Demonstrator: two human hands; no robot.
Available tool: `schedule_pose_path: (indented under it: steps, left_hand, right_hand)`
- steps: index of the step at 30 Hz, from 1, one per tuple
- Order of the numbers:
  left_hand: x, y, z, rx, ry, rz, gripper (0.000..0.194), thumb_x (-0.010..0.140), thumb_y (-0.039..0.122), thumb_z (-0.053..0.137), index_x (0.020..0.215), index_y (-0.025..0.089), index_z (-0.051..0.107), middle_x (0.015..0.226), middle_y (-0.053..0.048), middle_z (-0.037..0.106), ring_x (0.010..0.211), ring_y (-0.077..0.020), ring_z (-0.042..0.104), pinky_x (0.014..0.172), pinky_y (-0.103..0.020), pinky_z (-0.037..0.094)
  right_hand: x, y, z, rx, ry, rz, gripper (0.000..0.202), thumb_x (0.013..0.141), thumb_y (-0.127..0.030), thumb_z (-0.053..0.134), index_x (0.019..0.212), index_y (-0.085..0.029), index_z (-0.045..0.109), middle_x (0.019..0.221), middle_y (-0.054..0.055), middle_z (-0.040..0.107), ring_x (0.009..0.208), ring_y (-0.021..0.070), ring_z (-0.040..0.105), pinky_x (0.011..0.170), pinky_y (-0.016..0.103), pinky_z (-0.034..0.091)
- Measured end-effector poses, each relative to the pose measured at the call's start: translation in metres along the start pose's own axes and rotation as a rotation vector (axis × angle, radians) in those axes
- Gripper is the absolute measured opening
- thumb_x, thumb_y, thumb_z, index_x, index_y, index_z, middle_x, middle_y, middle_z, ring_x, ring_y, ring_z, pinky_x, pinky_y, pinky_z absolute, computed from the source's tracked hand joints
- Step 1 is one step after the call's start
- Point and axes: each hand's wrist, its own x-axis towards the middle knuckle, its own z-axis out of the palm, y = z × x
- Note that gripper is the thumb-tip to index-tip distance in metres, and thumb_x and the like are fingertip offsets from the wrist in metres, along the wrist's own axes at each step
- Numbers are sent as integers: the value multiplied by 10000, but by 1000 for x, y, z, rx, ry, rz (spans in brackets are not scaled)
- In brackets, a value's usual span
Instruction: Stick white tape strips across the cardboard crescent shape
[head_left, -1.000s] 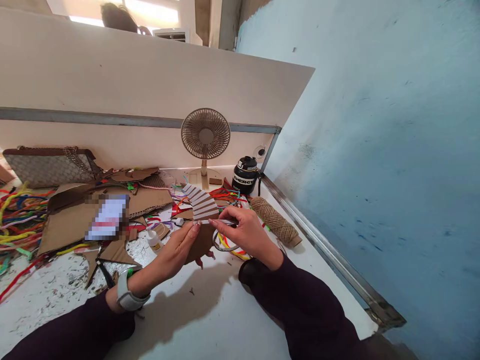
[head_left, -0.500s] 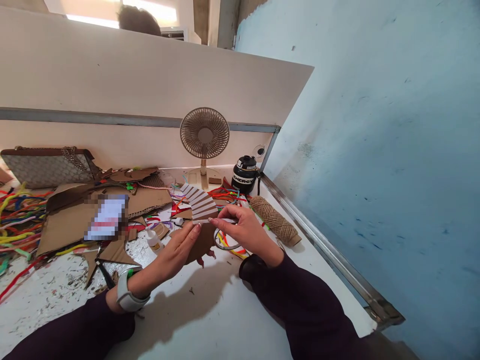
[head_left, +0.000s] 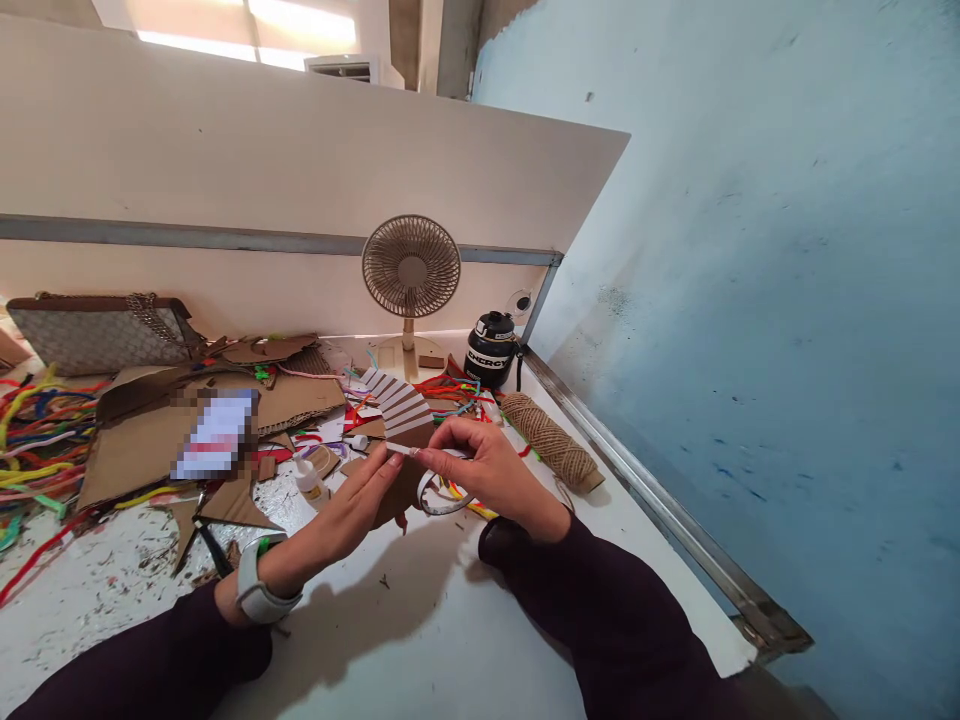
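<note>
A brown cardboard piece (head_left: pixel 405 420) with white stripes across its upper part is held above the table. My left hand (head_left: pixel 360 495) grips its left side, with fingers on top and fingertips showing below its lower edge. Between the thumb and fingers of my right hand (head_left: pixel 480 465) is a thin white strip (head_left: pixel 400 449), lying across the cardboard below the stripes. The rest of the strip curls in a loop under my right hand. A small white glue bottle (head_left: pixel 309 482) stands left of my left hand.
Behind are a desk fan (head_left: pixel 411 270), a black bottle (head_left: pixel 490 350) and a twine roll (head_left: pixel 553 440). Leftward lie cardboard scraps (head_left: pixel 135 450), a phone (head_left: pixel 215 435), colourful pipe cleaners (head_left: pixel 37 430), pliers (head_left: pixel 214 548) and a handbag (head_left: pixel 97 330). A blue wall rises at right.
The right hand has moved slightly down with the strip, whose near end now angles lower across the cardboard. The strip's loop has shifted left and down. A head behind the partition is gone.
</note>
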Motion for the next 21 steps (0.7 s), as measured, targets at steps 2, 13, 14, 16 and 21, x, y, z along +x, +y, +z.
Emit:
schedule_pose_path:
  steps: [2,13,14,16,21]
  left_hand:
    - [-1,1,-1,38,55,28,381,863,504,523,1070,189,577,956,-53,658,771,-180,606,667,-291,531]
    - [-5,1,0,-90,-26,-36,419,907,507,493,1173,186,542,866,-39,685,642,-161,611,597,-286,532]
    - [-5,0,0,-93,-33,-33,414,909,505,491,1164,183,545,822,-32,682,637,-163,613,594,-282,528]
    - [-4,-1,0,-90,-38,-29,403,910,504,490,1134,176,557,732,-18,665,628,-167,612,583,-272,518]
    - [-3,-4,-2,-94,-45,-44,399,906,507,491,1121,180,567,806,-39,691,614,-158,614,588,-272,511]
  right_hand:
    - [-2,-1,1,13,-25,-5,309,793,-453,695,728,-169,593,607,-35,568,510,77,497,472,206,361]
    - [6,1,-2,194,-45,45,334,750,-453,733,707,-168,563,561,-50,544,478,72,493,454,203,382]
    - [6,2,-2,189,-42,41,327,760,-446,727,708,-166,565,562,-50,542,478,68,483,454,201,372]
    - [6,3,-3,166,-29,30,315,772,-432,720,710,-163,571,570,-48,538,486,63,462,455,198,352]
    - [6,1,-3,128,-18,24,322,771,-444,715,704,-162,576,581,-41,536,507,69,448,458,203,328]
